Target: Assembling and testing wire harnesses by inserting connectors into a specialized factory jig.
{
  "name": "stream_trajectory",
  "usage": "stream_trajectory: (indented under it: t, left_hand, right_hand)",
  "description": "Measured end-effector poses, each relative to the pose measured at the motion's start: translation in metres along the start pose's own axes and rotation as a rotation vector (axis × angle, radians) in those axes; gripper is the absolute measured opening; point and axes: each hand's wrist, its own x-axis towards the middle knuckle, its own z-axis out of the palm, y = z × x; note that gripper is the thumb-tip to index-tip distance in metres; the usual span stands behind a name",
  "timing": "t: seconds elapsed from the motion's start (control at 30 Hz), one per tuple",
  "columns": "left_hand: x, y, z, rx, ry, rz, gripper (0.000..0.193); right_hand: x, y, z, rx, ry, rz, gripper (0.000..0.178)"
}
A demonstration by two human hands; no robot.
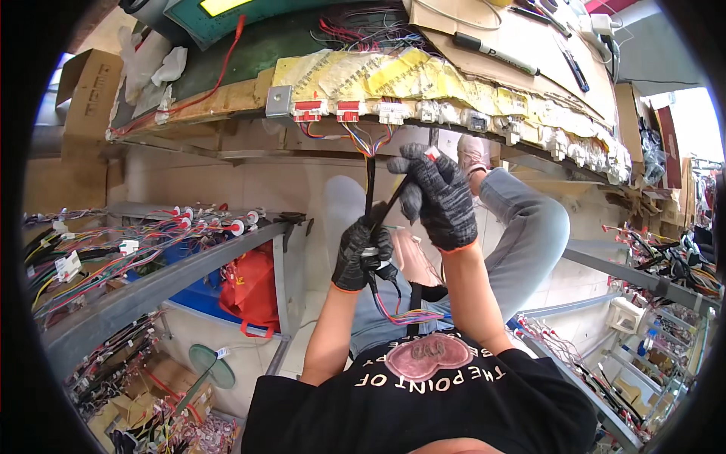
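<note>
Both of my hands wear dark grey knit gloves with orange cuffs. My left hand (360, 256) is closed around a wire harness (370, 185), whose upper part is a dark bundle of wires. My right hand (440, 198), higher and to the right, is closed on a black strip (395, 198) that looks like tape and slants up from the left hand. A small white and red piece (432, 153) shows at the right fingers. Coloured wires fan from the harness to two red connectors (348, 112) and a white connector (391, 113) at the bench edge. Loose wires (408, 316) hang below my left hand.
The bench edge (454, 83) carries yellow tape and several more connectors. A marker (495, 53) lies on cardboard there. Metal racks with wire harnesses (151, 242) stand on both sides. A red bag (249, 291) sits at the left, and a green disc (212, 366) is lower down.
</note>
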Motion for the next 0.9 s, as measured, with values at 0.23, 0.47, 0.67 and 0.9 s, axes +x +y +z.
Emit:
stream_trajectory:
  t: [0.23, 0.47, 0.67, 0.9]
  left_hand:
    - [0.008, 0.016, 0.061, 0.030, -0.020, -0.201, 0.059]
    - [0.019, 0.017, 0.070, 0.201, -0.091, -0.262, 0.063]
    - [0.025, 0.033, 0.087, 0.331, -0.144, -0.324, 0.050]
    - [0.029, 0.034, 0.090, 0.362, -0.180, -0.343, 0.039]
  right_hand:
    - [0.026, -0.012, -0.016, 0.582, 0.081, 0.821, 0.023]
    - [0.031, 0.001, -0.024, 0.598, -0.008, 0.728, 0.023]
    - [0.032, 0.006, -0.031, 0.677, -0.062, 0.821, 0.022]
    - [0.039, 0.000, -0.034, 0.600, -0.073, 0.794, 0.018]
